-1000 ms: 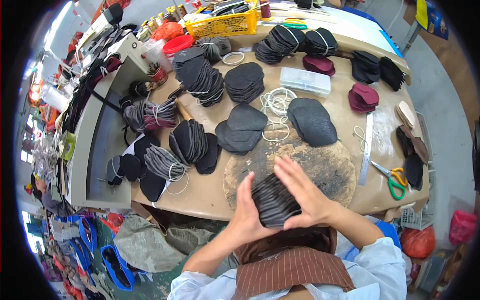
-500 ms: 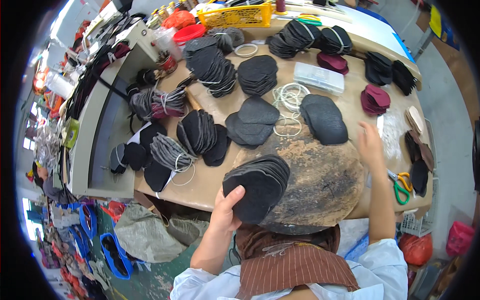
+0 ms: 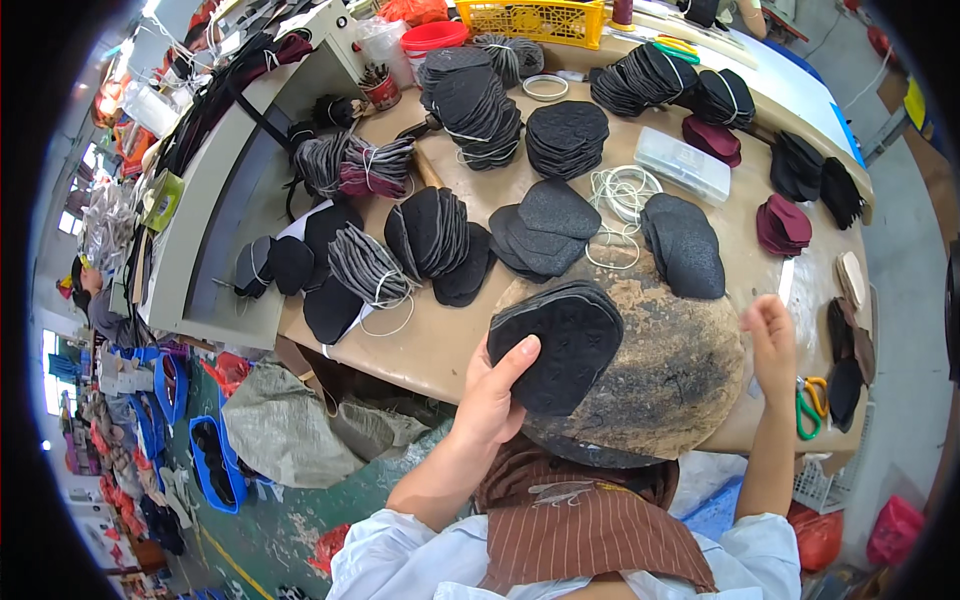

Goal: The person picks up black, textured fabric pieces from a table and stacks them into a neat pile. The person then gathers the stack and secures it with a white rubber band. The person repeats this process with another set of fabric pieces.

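My left hand (image 3: 488, 400) grips a stack of black rounded fabric pieces (image 3: 562, 350), thumb across the top piece and fingers hidden underneath. The stack is held over the left part of a worn round wooden block (image 3: 680, 365). Past the block's right edge, my right hand (image 3: 772, 345) is raised with its fingers curled together; whether anything is in them is hidden. Beyond the block's far edge sit a dark grey stack (image 3: 684, 248) and a fanned pile of similar pieces (image 3: 545, 230). Between these two lie loose white elastic bands (image 3: 624, 195).
Scissors with green and orange handles (image 3: 812, 405) lie right of my right hand. Maroon pieces (image 3: 783, 225) and a clear plastic box (image 3: 683, 165) are farther back. Banded bundles (image 3: 370, 265) crowd the left side beside a grey machine housing (image 3: 250, 170). A yellow basket (image 3: 530, 22) stands at the back.
My left hand has brought the black stack up and right, turning its top face more into view. My right hand's fingers have gone from stretched out to curled. The view has shifted slightly.
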Demonstrator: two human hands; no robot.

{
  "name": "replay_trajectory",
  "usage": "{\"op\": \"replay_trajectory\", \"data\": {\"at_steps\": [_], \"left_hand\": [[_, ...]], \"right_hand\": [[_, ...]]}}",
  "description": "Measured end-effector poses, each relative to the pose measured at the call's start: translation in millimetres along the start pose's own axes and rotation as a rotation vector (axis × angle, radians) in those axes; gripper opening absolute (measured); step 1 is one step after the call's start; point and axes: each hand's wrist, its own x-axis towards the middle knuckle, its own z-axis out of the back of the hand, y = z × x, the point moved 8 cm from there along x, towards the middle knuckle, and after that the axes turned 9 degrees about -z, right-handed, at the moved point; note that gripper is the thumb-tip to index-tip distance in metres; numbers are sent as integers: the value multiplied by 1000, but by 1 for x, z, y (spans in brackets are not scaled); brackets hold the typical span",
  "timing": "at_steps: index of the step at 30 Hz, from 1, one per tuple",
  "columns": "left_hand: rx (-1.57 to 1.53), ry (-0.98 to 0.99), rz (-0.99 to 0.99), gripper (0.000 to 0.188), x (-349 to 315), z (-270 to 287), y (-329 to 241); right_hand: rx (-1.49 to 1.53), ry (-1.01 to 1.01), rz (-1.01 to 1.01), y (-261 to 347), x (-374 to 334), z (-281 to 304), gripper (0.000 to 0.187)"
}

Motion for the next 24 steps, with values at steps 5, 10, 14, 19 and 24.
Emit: {"op": "replay_trajectory", "data": {"at_steps": [5,10,14,19,24], "left_hand": [[-41,56,83,49,1,-13,14],[-278,88,138,57,1,-16,22],[-540,185,248,56,-5,-25,21],[-637,261,424,58,-20,-24,50],[-673,221,533,56,-33,-46,67]], "right_hand": [[769,629,-351,24,-31,-102,13],[1427,935,-497,36,-46,-147,31],[1556,953,-360,35,-40,-143,50],[846,570,42,50,-45,-136,76],[143,547,357,70,-54,-141,112]]}}
